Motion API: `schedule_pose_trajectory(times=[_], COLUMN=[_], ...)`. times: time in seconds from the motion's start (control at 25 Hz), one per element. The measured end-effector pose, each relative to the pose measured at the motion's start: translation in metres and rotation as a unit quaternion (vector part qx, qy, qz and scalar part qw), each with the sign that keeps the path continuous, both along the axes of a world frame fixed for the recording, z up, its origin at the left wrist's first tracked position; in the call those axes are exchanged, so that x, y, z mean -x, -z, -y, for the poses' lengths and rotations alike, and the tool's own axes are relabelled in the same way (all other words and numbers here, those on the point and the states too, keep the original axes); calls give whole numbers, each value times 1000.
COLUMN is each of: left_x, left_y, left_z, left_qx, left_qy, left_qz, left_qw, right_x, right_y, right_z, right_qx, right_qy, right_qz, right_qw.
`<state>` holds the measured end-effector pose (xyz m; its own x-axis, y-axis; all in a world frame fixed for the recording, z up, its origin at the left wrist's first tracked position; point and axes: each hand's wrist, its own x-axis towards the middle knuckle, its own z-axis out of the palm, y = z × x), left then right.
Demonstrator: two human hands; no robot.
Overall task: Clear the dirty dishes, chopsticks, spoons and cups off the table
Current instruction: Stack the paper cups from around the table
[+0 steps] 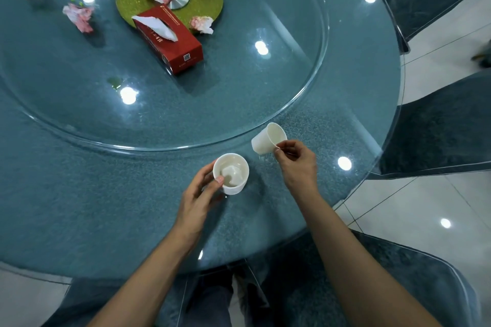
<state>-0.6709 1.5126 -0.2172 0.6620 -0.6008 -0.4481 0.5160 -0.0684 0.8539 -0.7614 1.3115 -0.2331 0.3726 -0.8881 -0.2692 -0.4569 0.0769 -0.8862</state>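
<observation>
round teal table (79,207) under glass top, clear glass turntable (239,82) over centre, green-gold disc (127,2) at hub. 3 dark teal chairs (438,119) drawn close along right and near edge. glossy white floor tiles (425,207) with dark grout. round ceiling-light glare (128,95) dots glass and floor.

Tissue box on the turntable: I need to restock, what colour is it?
The tissue box is red; the head view shows it best.

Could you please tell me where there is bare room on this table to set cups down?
Bare table lies left of the left hand, between the glass turntable rim and the near edge. The turntable right of the red tissue box is also bare. Crowded: the green mat and far left, strewn with crumpled tissues.
</observation>
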Motion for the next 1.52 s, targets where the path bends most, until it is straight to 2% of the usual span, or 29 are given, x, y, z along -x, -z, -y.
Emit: schedule_pose_trajectory(times=[0.2, 0.4, 0.68, 0.92, 1.52], left_x=[-3, -3, -2, -2, -6], left_y=[2, -2, -4, -9, -19], left_z=[1, 4, 4, 1, -9], left_qx=[-1, -22, -30, -28, -18], left_qy=[-4, -14, -27, -10, 51], left_qz=[-20, -30, -51, -40, 5], left_qw=[1000, 999, 998, 999, 999], right_x=[13, 16, 24, 22, 24], right_y=[-51, -83, -89, -88, -82], right_z=[-29, -41, -59, -67, -69], right_qx=[2, 55, 163, 206, 264], right_qy=[-51, -119, -229, -281, -263], right_qz=[135, 170, 100, 54, 16], right_qw=[990, 977, 954, 936, 928])
